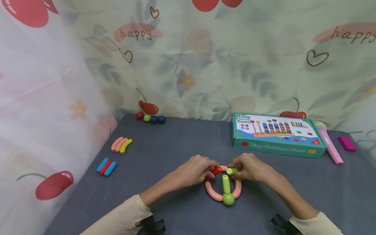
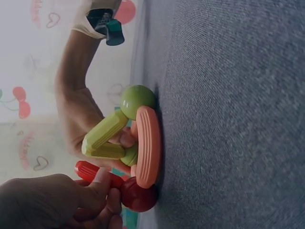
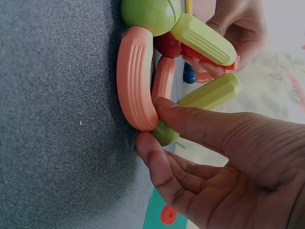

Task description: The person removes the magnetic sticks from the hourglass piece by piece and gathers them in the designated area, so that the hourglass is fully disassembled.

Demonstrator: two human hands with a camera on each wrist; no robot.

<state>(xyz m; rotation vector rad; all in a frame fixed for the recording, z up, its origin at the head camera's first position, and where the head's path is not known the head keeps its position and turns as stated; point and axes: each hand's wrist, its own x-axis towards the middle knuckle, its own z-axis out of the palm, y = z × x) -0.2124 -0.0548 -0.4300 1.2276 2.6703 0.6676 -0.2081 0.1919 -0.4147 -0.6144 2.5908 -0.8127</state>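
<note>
Curved pink pieces and balls make a ring on the dark cloth. My left hand pinches a red rod that slants up from a dark red ball. On the other side, my right hand has thumb and index finger around a green ball, close against the end of a pink piece. A light green rod leans up from that ball. At the near side, another green ball bears a light green rod, tilted inward. My hands partly hide the ring's far side.
A Ring Challenge Game box lies at the back right, beside a pink microphone and a magenta block. To the left lie pink and yellow curved pieces and blue and red pieces. Several balls sit at the back edge.
</note>
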